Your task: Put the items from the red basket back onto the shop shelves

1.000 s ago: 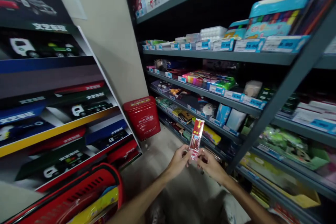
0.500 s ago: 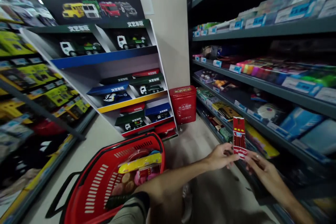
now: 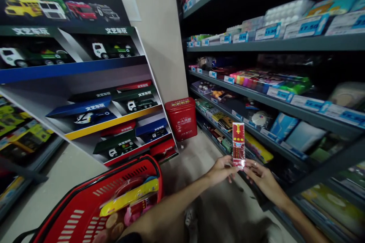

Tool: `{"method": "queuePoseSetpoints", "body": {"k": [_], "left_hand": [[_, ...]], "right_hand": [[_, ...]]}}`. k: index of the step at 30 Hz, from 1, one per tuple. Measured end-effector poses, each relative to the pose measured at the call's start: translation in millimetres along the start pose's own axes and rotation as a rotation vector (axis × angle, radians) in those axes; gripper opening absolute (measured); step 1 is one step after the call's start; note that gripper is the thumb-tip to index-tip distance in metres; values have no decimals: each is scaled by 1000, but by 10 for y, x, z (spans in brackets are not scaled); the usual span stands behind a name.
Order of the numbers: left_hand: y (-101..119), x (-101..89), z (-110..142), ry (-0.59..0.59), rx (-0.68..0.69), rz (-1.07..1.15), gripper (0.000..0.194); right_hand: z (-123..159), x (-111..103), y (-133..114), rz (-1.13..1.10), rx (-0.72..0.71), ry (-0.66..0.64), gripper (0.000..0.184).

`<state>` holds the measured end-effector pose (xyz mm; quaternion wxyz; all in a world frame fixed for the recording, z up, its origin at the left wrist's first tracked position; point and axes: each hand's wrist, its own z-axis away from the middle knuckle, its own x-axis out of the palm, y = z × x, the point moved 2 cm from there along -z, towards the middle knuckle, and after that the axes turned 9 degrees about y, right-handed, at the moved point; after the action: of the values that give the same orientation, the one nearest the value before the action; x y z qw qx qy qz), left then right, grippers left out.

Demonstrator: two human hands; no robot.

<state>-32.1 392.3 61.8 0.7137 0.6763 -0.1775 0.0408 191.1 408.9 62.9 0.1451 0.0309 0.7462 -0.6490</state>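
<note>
A narrow red pack (image 3: 238,145), apparently of pencils, stands upright between my two hands, with yellow lettering near its top and dark red sticks showing lower down. My left hand (image 3: 224,168) pinches its lower left edge. At the lower right edge, my right hand (image 3: 258,172) grips it with thumb and fingers. Below and to the left of my left forearm is a red shopping basket (image 3: 85,193). Inside the basket lie a long yellow package (image 3: 129,197), a pink item (image 3: 134,212) and round tan pieces (image 3: 114,222), partly hidden by my arm.
Grey shelves (image 3: 273,41) with price tags and stationery run along the right. A display stand (image 3: 114,66) of boxed toy trucks stands at the left. A red lidded bin (image 3: 181,119) sits against the pillar (image 3: 155,26). More stocked shelving fills the far left.
The view has turned right and slightly up, so the stand and basket sit further left. Both hands still hold the pack, whose front now shows more clearly.
</note>
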Motion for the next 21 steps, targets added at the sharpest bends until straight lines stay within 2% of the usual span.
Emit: {"method": "queuePoseSetpoints", "body": {"k": [4,12,17,21], "left_hand": [[-4,4,7,-19,-29,-5,75],[-28,-19,-11,-8,-31,-13,80],[-36,-20,-3,-19,-12,-36,76],[-61,-23,8,-8,-23,-50,81]], "right_hand": [[-7,-27,34,31,2,-24,65],[15,-33,0,52,1,-22,68],[6,-56,58,99,34,-40,69],[-5,-43,89,89,15,-42,70]]}}
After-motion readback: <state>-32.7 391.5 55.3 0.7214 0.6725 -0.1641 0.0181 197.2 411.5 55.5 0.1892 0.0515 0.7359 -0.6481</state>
